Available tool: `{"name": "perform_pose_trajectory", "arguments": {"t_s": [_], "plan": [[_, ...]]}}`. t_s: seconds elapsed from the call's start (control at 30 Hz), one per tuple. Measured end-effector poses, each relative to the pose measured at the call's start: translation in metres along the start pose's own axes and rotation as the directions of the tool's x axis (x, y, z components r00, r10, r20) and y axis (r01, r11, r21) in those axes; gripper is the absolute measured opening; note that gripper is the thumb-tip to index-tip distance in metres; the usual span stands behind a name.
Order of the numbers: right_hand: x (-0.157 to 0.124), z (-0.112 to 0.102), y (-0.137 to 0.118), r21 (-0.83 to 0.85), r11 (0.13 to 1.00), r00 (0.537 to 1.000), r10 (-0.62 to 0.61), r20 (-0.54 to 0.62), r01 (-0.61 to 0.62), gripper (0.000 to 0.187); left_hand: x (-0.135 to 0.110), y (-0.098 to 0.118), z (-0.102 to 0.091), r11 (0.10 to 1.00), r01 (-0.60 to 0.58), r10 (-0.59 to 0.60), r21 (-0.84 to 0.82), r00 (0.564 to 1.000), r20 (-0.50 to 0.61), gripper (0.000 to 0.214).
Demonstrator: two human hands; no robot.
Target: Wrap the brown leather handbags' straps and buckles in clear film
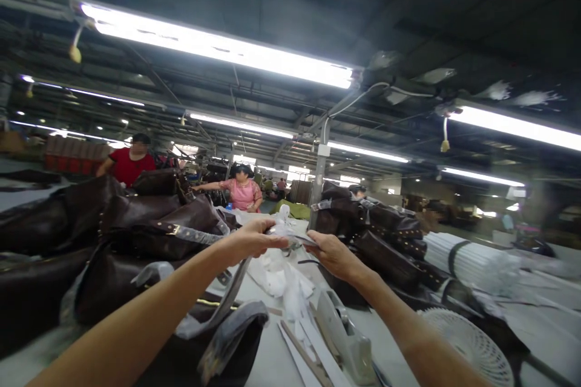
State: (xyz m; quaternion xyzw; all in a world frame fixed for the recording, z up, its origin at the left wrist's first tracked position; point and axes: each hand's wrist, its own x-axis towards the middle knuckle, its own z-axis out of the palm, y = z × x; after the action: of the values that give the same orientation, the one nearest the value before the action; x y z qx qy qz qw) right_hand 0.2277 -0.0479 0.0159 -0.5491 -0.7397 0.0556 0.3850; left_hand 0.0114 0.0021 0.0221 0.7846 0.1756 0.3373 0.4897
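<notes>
Out in front of me, my left hand (pixel 254 237) and my right hand (pixel 333 252) pinch a bag strap (pixel 297 234) between them, wrapped in pale, see-through film. From my left hand the strap seems to run down to a dark brown leather bag (pixel 240 347) near the table's front. Finer detail at the fingertips is blurred. Below the hands lie crumpled white wrapping (pixel 284 275) and long paper strips (pixel 313 347). A grey tape dispenser (pixel 345 332) stands below my right hand.
Dark brown bags (pixel 149 211) are heaped on the left, and more bags (pixel 385 236) on the right. A white plastic basket (pixel 472 338) and a bundle of white tubes (pixel 467 260) lie to the right. Two people, in pink (pixel 244 193) and red (pixel 131 164), are across the table.
</notes>
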Motion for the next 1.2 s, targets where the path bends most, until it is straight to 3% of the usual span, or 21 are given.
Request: {"name": "perform_pose_trajectory", "arguments": {"t_s": [0.07,0.13,0.2,0.27,0.37,0.43,0.53,0.63,0.7,0.8,0.9,0.97,1.07,1.2], "plan": [[-0.004,0.012,0.003,0.088,0.994,0.998,0.058,0.000,-0.058,0.025,-0.010,-0.010,-0.003,0.993,0.043,-0.045,-0.107,0.999,-0.019,0.055],[-0.005,0.027,-0.001,0.313,0.937,0.988,0.137,0.071,-0.152,0.033,-0.016,-0.019,-0.004,0.966,0.108,-0.111,-0.235,0.994,0.000,0.057],[-0.004,0.041,-0.009,0.550,0.791,0.963,0.213,0.164,-0.269,0.038,-0.018,-0.023,-0.007,0.935,0.195,-0.184,-0.296,0.981,0.064,0.054],[-0.001,0.049,-0.019,0.660,0.679,0.947,0.242,0.213,-0.322,0.037,-0.019,-0.020,-0.015,0.908,0.295,-0.260,-0.296,0.953,0.154,0.046],[0.007,0.054,-0.032,0.706,0.668,0.972,0.135,0.193,-0.233,0.030,-0.020,-0.005,-0.032,0.862,0.398,-0.328,-0.315,0.910,0.254,0.042],[0.014,0.056,-0.039,0.712,0.688,0.989,0.064,0.135,-0.141,0.026,-0.021,0.007,-0.043,0.866,0.380,-0.318,-0.323,0.920,0.230,0.035],[0.024,0.062,-0.047,0.745,0.655,0.991,0.103,0.081,-0.129,0.018,-0.027,0.020,-0.052,0.886,0.337,-0.294,-0.319,0.939,0.177,0.014],[0.026,0.071,-0.055,0.795,0.592,0.990,0.119,0.072,-0.129,0.018,-0.036,0.025,-0.052,0.863,0.347,-0.297,-0.367,0.936,0.188,0.021],[0.024,0.077,-0.060,0.771,0.629,0.995,0.057,0.081,-0.099,0.022,-0.043,0.026,-0.050,0.839,0.354,-0.307,-0.412,0.935,0.177,0.020],[0.021,0.081,-0.064,0.763,0.636,0.991,0.017,0.136,-0.116,0.023,-0.047,0.022,-0.045,0.870,0.272,-0.280,-0.412,0.959,0.041,0.038],[0.024,0.083,-0.067,0.849,0.498,0.984,0.098,0.150,-0.179,0.017,-0.046,0.012,-0.039,0.909,0.219,-0.257,-0.355,0.964,-0.065,0.041],[0.026,0.084,-0.069,0.876,0.437,0.977,0.148,0.153,-0.203,0.016,-0.045,0.000,-0.035,0.902,0.249,-0.290,-0.352,0.955,-0.067,0.044],[0.027,0.089,-0.072,0.867,0.420,0.961,0.174,0.215,-0.270,0.017,-0.045,-0.019,-0.030,0.885,0.294,-0.340,-0.360,0.938,-0.069,0.050],[0.026,0.095,-0.075,0.848,0.404,0.937,0.202,0.284,-0.343,0.023,-0.044,-0.033,-0.027,0.842,0.348,-0.366,-0.411,0.930,0.039,0.055]]}}
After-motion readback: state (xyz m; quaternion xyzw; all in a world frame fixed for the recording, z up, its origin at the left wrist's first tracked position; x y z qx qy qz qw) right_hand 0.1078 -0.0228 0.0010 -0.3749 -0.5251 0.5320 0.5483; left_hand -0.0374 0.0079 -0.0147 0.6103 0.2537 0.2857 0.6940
